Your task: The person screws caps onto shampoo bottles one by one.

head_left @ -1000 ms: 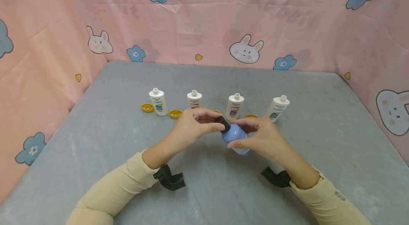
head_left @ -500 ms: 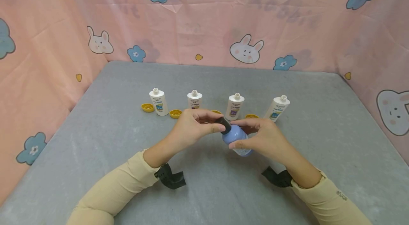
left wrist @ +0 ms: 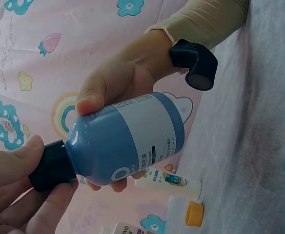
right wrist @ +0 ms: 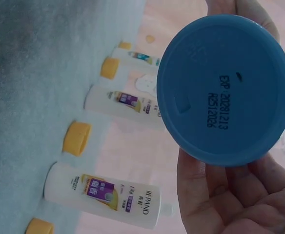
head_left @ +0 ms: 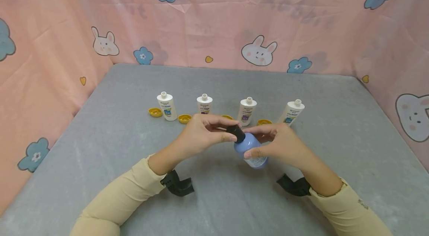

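Observation:
A blue bottle (head_left: 245,144) with a pale label is held tilted above the table, its neck toward my left hand. The thumb and fingers of my left hand (head_left: 196,133) pinch its black cap (left wrist: 53,165). My right hand (head_left: 283,144) grips the bottle's body, thumb on the near side. In the left wrist view the cap sits against the bottle's shoulder; whether it is loosened I cannot tell. The round base of the blue bottle (right wrist: 225,92), with a printed date, fills much of the right wrist view.
Behind my hands stands a row of several white bottles (head_left: 167,107) with open necks. Yellow caps (head_left: 155,112) lie beside them on the grey table (head_left: 110,135), some partly hidden by my hands. A pink patterned curtain (head_left: 214,16) hangs behind the table.
The blue bottle has shifted slightly down and to the right, along with my right hand. My left hand's fingers have moved a little on the black cap.

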Demonstrator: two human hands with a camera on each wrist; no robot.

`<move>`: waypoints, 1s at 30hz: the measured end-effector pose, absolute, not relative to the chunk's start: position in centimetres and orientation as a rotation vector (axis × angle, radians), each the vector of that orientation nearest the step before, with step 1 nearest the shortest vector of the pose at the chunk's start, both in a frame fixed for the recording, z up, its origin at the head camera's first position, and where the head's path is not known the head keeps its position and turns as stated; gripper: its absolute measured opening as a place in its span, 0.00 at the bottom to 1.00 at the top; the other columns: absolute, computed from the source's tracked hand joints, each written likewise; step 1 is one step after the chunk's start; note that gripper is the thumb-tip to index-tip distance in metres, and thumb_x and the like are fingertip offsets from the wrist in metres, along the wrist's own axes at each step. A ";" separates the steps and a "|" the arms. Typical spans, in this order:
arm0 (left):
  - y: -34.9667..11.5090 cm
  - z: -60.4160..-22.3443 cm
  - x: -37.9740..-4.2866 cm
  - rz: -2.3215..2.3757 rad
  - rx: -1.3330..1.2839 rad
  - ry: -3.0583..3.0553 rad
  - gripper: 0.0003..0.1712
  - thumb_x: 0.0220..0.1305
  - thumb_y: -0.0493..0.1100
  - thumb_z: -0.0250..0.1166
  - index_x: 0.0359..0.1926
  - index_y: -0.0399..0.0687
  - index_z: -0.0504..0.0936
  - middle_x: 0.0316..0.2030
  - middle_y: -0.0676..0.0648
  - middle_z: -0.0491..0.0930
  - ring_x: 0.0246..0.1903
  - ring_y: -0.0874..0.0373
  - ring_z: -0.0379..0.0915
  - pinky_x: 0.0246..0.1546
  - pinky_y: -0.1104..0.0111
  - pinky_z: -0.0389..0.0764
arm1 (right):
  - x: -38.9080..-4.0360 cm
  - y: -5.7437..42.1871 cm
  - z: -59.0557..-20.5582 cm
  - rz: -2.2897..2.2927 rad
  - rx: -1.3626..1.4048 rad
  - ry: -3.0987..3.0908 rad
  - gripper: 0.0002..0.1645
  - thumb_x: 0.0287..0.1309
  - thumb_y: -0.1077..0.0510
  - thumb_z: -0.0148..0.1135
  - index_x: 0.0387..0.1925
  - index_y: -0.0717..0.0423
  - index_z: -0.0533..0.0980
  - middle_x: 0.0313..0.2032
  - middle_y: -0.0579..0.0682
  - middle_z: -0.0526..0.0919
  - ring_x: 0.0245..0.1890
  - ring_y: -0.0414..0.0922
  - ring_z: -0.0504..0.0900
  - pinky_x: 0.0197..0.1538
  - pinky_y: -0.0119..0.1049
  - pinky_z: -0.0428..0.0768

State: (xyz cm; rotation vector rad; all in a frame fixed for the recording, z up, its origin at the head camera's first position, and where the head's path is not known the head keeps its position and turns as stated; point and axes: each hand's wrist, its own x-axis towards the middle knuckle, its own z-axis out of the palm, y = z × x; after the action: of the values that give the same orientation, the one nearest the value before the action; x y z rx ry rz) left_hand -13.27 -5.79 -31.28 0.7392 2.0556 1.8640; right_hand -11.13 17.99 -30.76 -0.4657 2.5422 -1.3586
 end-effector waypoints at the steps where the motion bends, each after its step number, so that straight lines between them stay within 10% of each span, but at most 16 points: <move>1: -5.8 -31.2 -13.3 1.861 0.736 2.053 0.20 0.57 0.31 0.72 0.52 0.33 0.84 0.50 0.37 0.85 0.44 0.55 0.87 0.48 0.64 0.86 | -11.1 18.0 -30.7 -1.355 -0.465 2.541 0.31 0.44 0.51 0.81 0.52 0.54 0.84 0.41 0.50 0.85 0.42 0.45 0.83 0.46 0.36 0.84; 15: -6.2 -30.9 -13.9 1.831 0.693 2.025 0.29 0.57 0.32 0.73 0.60 0.40 0.79 0.56 0.43 0.83 0.56 0.55 0.81 0.55 0.65 0.83 | -11.4 18.0 -30.9 -1.352 -0.423 2.544 0.31 0.43 0.52 0.81 0.52 0.55 0.84 0.44 0.52 0.85 0.43 0.46 0.82 0.46 0.38 0.83; 30: -6.2 -31.1 -14.1 1.769 0.505 2.112 0.16 0.58 0.40 0.74 0.48 0.44 0.87 0.44 0.46 0.88 0.43 0.59 0.86 0.49 0.65 0.84 | -11.3 17.9 -30.9 -1.343 -0.416 2.553 0.30 0.43 0.50 0.81 0.51 0.53 0.84 0.44 0.51 0.85 0.43 0.46 0.82 0.47 0.39 0.82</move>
State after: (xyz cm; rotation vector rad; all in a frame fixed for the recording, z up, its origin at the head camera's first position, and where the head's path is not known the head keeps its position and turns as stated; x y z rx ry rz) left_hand -14.07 -6.21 -31.10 0.5051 2.1125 1.7689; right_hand -11.35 17.93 -30.91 -0.4156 2.5525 -1.3426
